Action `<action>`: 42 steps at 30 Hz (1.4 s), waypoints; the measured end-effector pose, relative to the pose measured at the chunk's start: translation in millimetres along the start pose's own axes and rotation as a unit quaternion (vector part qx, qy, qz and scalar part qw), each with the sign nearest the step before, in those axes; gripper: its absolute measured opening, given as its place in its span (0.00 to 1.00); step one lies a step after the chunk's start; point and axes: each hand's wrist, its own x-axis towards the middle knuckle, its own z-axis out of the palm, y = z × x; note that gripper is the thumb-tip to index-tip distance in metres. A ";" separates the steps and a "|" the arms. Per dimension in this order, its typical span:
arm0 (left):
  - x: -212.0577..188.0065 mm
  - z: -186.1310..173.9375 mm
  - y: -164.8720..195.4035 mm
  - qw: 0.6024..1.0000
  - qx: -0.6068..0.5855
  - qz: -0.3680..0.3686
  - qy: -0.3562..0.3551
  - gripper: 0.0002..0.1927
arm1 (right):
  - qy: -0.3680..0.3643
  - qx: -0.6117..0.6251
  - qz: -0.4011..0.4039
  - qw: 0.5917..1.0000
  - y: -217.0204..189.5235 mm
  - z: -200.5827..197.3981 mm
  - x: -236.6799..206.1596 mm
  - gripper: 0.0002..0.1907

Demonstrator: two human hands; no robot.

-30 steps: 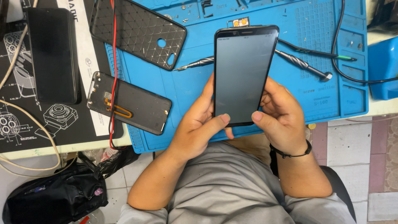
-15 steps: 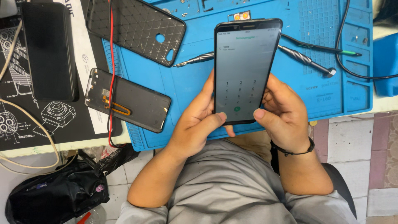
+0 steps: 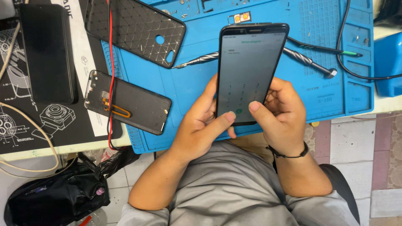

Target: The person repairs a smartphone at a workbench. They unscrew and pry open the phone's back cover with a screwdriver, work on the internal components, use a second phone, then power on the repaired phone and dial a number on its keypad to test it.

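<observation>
Black phone [image 3: 47, 52], screen dark, is laid flat at far left on a printed black-and-white mat [image 3: 16, 125]. A pale cable [image 3: 29, 125] is looped across that mat and over the bench edge. Below the bench, a black plastic bag [image 3: 54, 199] is seen on the tiled floor.

Next right, a blue work mat [image 3: 188, 88] is spread over the bench. On its upper left part a black textured case [image 3: 134, 31] is laid, inner side up, with a round hole and a slot visible. Below it, a dark back cover [image 3: 130, 102] with an orange flex strip is set across the blue mat's left edge. A red wire [image 3: 110, 62] is run down over both the case and the cover.

At centre, a lit smartphone [image 3: 249, 71] is held upright above the blue mat's near edge, a dial pad shown on its screen. The left hand [image 3: 201, 125] is closed around its lower left side, thumb laid across the bottom of the screen. The right hand [image 3: 280, 113] is closed around the lower right side, thumb tip pressed near the bottom of the screen; a black band is worn at that wrist.

Behind the smartphone, a metal screwdriver [image 3: 310, 60] is laid on the blue mat, partly hidden. A black cable [image 3: 347, 54] is curved at far right, beside a blue box [image 3: 387, 62].
</observation>
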 end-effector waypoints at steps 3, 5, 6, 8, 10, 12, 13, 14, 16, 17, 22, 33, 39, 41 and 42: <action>-0.7 -1.1 0.3 1.000 0.002 0.002 -0.007 0.40 | 0.002 0.021 0.002 1.000 -0.7 1.6 1.0 0.23; -0.8 -0.8 0.3 1.000 0.003 0.000 -0.008 0.41 | 0.011 0.027 0.011 1.000 -1.6 4.5 1.2 0.21; -1.0 -0.5 0.6 1.000 0.005 -0.001 -0.008 0.41 | 0.019 0.024 0.018 0.999 -2.0 6.8 1.1 0.20; -0.8 -0.3 0.9 1.000 0.006 -0.002 -0.006 0.41 | 0.030 0.019 0.027 0.999 -2.3 10.0 2.2 0.19; -1.0 -0.5 1.1 1.000 0.003 -0.004 0.000 0.41 | 0.034 0.013 0.034 0.999 -2.7 12.3 4.0 0.19; -1.0 -1.9 1.5 1.000 -0.007 -0.004 -0.003 0.41 | 0.025 0.023 0.030 0.999 -4.4 12.3 6.1 0.19; -1.3 -2.6 1.6 1.000 -0.012 -0.005 -0.003 0.41 | 0.020 0.028 0.029 0.999 -5.3 12.4 6.8 0.18; -1.6 -3.1 1.7 1.000 -0.014 -0.003 -0.005 0.41 | 0.020 0.028 0.031 0.999 -6.3 12.7 7.6 0.18; -1.8 -3.9 1.8 1.000 -0.016 -0.001 -0.010 0.41 | 0.022 0.026 0.035 0.999 -8.7 13.6 9.3 0.18; -1.5 -4.0 1.6 1.000 -0.022 -0.002 -0.009 0.41 | 0.021 0.024 0.034 0.999 -9.9 14.3 10.2 0.18; -1.6 -3.5 3.6 0.999 -0.032 -0.011 -0.003 0.41 | 0.017 -0.018 0.029 0.999 -12.2 19.7 12.2 0.20; -1.4 -3.3 2.6 1.000 -0.027 -0.011 -0.002 0.41 | 0.025 0.044 0.039 0.998 1.5 6.2 11.1 0.10; 0.0 -4.2 3.1 0.999 -0.046 -0.021 0.005 0.41 | -0.035 0.029 0.054 0.998 -3.4 -0.7 12.6 0.20; 0.2 -3.5 3.6 0.999 -0.041 -0.024 0.005 0.41 | -0.046 0.048 0.048 0.997 -3.0 -3.1 12.4 0.22; 0.1 -3.3 4.0 0.999 -0.038 -0.025 0.006 0.41 | -0.051 0.061 0.048 0.996 -2.6 -4.4 11.7 0.22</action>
